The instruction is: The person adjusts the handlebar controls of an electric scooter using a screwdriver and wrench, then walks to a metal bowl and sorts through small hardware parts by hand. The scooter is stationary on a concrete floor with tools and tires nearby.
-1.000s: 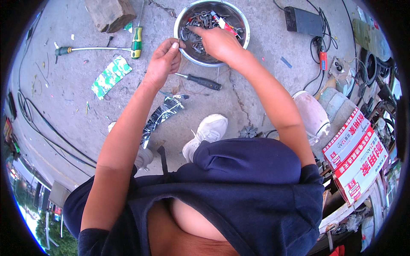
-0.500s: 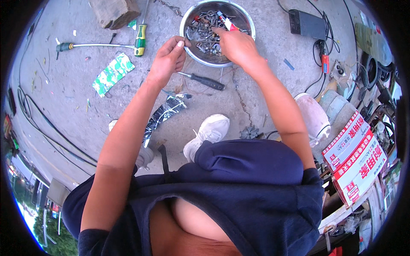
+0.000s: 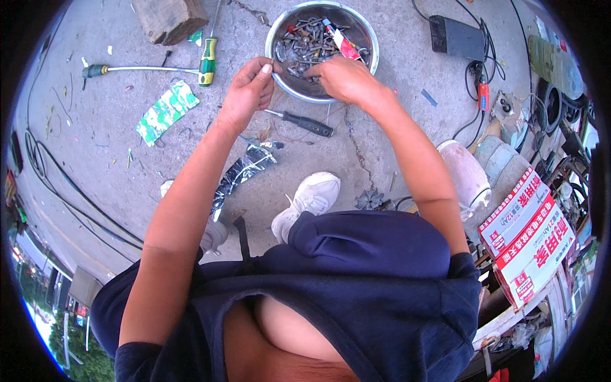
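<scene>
A round metal bowl [image 3: 366,38] full of dark screws and bolts [image 3: 305,44] sits on the concrete ground ahead of me. My left hand [image 3: 248,92] is at the bowl's near-left rim, its thumb and fingers pinched on a small dark screw. My right hand [image 3: 340,76] reaches over the near rim with its fingers down among the screws; whether it grips one is hidden. A small red and white tube [image 3: 340,38] lies in the bowl. A black-handled screwdriver [image 3: 305,122] lies on the ground just below both hands.
A green-handled screwdriver [image 3: 207,60], a long tool with a green grip [image 3: 127,69], a wooden block [image 3: 168,19] and a green wrapper [image 3: 167,111] lie at the left. A black box with cables [image 3: 457,38], a white jug [image 3: 464,175] and red-white boxes [image 3: 528,235] stand right. My white shoe [image 3: 309,197] is close.
My right hand has drawn back from the middle of the bowl to its near rim. My left hand has moved up to the bowl's rim and pinched its fingers together.
</scene>
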{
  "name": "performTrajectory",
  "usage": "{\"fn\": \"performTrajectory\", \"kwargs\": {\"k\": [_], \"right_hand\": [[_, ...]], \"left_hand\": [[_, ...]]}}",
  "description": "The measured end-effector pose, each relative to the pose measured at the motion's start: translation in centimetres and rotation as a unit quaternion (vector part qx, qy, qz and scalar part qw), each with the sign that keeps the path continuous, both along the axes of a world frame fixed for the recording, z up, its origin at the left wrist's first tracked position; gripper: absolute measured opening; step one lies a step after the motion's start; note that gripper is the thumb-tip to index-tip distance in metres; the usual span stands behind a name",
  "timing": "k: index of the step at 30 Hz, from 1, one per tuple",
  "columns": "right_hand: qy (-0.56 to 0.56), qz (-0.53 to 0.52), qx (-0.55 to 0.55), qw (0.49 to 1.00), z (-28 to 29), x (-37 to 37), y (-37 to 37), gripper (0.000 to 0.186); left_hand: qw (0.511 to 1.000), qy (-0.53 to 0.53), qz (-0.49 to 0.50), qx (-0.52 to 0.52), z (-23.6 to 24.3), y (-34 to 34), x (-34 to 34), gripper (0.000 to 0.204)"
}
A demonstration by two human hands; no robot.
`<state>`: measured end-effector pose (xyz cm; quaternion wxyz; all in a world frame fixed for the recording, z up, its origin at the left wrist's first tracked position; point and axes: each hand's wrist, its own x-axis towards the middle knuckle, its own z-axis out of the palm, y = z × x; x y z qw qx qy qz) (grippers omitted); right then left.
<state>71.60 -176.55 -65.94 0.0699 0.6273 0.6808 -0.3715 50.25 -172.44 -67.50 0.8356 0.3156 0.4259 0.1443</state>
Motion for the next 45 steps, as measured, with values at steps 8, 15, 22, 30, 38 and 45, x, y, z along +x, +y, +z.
{"fn": "performTrajectory", "kwargs": {"k": [8, 15, 22, 30, 38, 45], "right_hand": [[0.033, -0.101, 0.109, 0.988, -2.2, 0.8, -0.9, 0.041], [0.001, -0.065, 0.066, 0.996, -0.5, 0.2, -0.2, 0.035], [-0.040, -0.038, 0.114, 0.992, -0.7, -0.6, -0.6, 0.024], [-0.017, -0.039, 0.099, 0.994, 0.1, -0.1, -1.0, 0.019], [-0.008, 0.014, 0.013, 1.000, 0.2, 0.4, -0.2, 0.039], [0.047, -0.106, 0.083, 0.990, -1.5, 1.2, -0.6, 0.048]], "left_hand": [[1.000, -0.005, -0.001, 0.000, 0.1, 0.2, 0.2, 0.021], [1.000, -0.006, 0.003, -0.006, 0.2, 0.2, 0.3, 0.021], [1.000, -0.007, -0.001, -0.002, -0.1, 0.2, 0.2, 0.021], [1.000, -0.002, 0.004, 0.004, -0.1, 0.1, 0.2, 0.021], [1.000, -0.009, -0.001, 0.006, -0.1, 0.2, 0.2, 0.021], [1.000, -0.019, -0.004, 0.005, 0.1, 0.3, 0.2, 0.021]]}}
